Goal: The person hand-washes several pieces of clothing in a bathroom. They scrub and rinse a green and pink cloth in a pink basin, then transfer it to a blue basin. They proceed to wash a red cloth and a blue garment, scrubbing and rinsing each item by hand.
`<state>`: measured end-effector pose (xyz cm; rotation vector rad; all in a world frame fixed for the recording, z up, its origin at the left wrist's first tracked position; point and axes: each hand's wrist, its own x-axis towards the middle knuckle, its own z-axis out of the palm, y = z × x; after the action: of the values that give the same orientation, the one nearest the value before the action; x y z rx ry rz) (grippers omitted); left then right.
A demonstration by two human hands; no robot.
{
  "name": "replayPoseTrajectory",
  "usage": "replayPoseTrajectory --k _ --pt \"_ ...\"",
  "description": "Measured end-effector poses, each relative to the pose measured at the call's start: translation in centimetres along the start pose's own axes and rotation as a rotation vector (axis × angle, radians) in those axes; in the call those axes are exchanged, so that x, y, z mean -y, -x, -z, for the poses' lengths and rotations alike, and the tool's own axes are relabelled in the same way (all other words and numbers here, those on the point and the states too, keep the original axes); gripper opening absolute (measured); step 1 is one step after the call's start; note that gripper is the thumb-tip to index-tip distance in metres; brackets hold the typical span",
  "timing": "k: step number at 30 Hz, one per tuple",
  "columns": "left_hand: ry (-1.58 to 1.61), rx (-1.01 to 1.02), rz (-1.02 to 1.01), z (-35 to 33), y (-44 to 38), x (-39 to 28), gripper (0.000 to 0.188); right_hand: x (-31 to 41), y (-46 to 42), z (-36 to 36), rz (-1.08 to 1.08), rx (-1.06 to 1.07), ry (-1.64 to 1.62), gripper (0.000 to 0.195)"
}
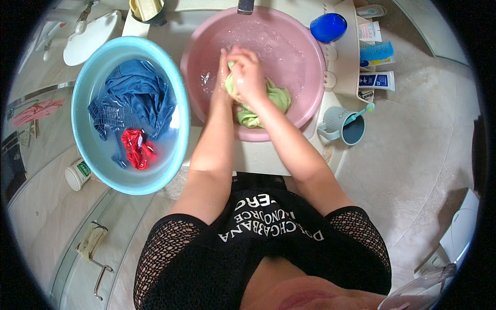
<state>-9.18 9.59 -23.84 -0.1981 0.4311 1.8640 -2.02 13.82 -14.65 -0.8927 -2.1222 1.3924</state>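
A light green cloth [278, 97] lies partly bunched in a pink plastic basin [314, 89] that holds water, below a faucet [245, 6]. My right hand [250, 75] is closed on a part of the cloth. My left hand [224, 73] presses against it from the left, fingers pointing up the picture; its palm and much of its grip are hidden. The rest of the cloth hangs to the right, under my right wrist. Both hands look wet.
To the left, a light blue basin [77, 97] holds blue clothing [139, 89] and a red cloth [135, 149] in water. A blue rounded container [328, 28], an organizer [345, 50] with tubes and a comb [376, 51], and a mug [345, 124] with a toothbrush stand on the right.
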Motion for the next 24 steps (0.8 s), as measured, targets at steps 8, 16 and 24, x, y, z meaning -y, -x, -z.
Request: replayPoseTrajectory --k 8,16,24 --pt "-0.133 -0.173 -0.145 -2.8 2.2 1.0 0.037 -0.8 0.5 0.0 0.625 -0.004 0.356 0.012" --pt "-0.388 -0.511 -0.167 -2.0 1.2 0.9 0.024 -5.9 -4.1 2.5 0.414 -0.006 0.656 0.028" --pt "-1.362 -1.116 -0.622 -1.1 0.2 3.5 0.066 -9.2 -3.4 5.7 -0.152 -0.182 0.670 0.050"
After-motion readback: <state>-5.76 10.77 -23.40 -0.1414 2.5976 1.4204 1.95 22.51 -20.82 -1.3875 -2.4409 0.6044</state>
